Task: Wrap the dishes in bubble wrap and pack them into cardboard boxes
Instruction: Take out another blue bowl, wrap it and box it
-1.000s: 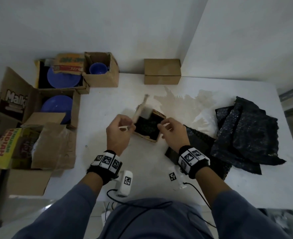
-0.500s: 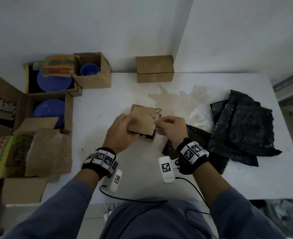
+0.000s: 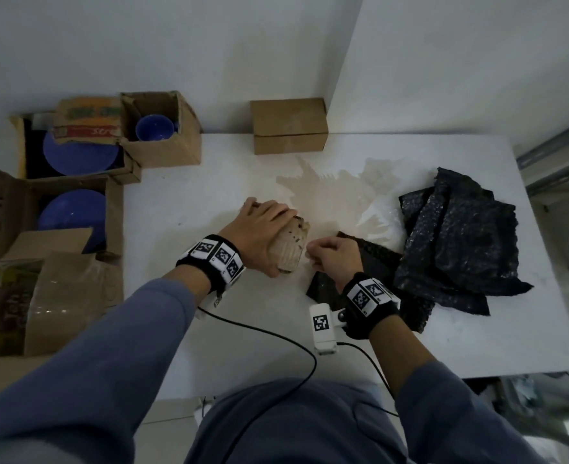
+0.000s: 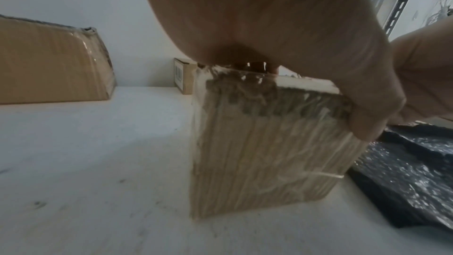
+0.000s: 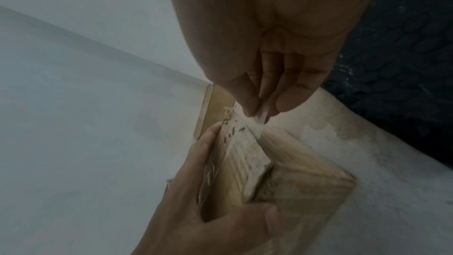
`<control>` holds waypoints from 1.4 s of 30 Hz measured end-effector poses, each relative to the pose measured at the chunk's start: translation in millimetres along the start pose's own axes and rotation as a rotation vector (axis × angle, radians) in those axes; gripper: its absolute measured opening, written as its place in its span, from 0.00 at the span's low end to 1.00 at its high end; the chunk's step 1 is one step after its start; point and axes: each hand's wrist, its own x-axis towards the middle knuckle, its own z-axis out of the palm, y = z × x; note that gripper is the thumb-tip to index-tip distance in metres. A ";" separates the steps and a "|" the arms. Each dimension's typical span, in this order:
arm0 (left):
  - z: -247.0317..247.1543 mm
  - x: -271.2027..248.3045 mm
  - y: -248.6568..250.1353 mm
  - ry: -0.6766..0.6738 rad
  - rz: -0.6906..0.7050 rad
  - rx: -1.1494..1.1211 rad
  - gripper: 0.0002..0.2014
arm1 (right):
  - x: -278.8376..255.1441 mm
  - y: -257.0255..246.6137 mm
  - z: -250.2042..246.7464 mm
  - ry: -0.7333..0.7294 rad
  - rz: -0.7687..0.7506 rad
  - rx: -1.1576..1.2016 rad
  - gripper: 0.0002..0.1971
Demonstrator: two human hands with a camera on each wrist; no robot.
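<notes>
A small brown cardboard box [image 3: 291, 249] stands on the white table [image 3: 182, 202], its flaps down. My left hand [image 3: 259, 229] lies over its top, fingers across the lid and thumb round the near side. In the left wrist view the palm [image 4: 269, 16] covers the box [image 4: 264, 152]. My right hand [image 3: 333, 256] is at the box's right edge. In the right wrist view my right fingertips [image 5: 282, 104] pinch a thin pale strip [image 5: 261, 117] that looks like tape, at the lid's corner. What is inside the box is hidden.
Crumpled black bubble wrap [image 3: 457, 239] lies at the right, with another sheet [image 3: 380, 262] under my right wrist. Open boxes at the left hold a blue bowl [image 3: 154, 127] and blue plates [image 3: 75, 152]. A closed box [image 3: 289, 125] stands against the back wall.
The box's flap, open a second ago over black wrap inside, is folded down. My left hand has moved onto the lid; my right hand has shifted to its right edge.
</notes>
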 end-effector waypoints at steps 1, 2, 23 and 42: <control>3.1 -1.2 -1.6 0.023 0.015 -0.004 0.63 | 1.8 1.8 0.1 0.004 0.000 -0.004 0.02; 5.0 -2.0 -2.5 0.041 0.023 -0.013 0.62 | 2.7 2.6 0.4 0.008 -0.002 -0.007 0.02; 21.0 -5.6 -0.4 0.148 0.000 -0.028 0.57 | 2.6 40.1 38.9 -0.039 0.203 0.441 0.04; 22.4 -7.4 1.7 0.164 0.014 0.000 0.60 | 17.1 27.0 26.3 0.182 0.015 0.019 0.06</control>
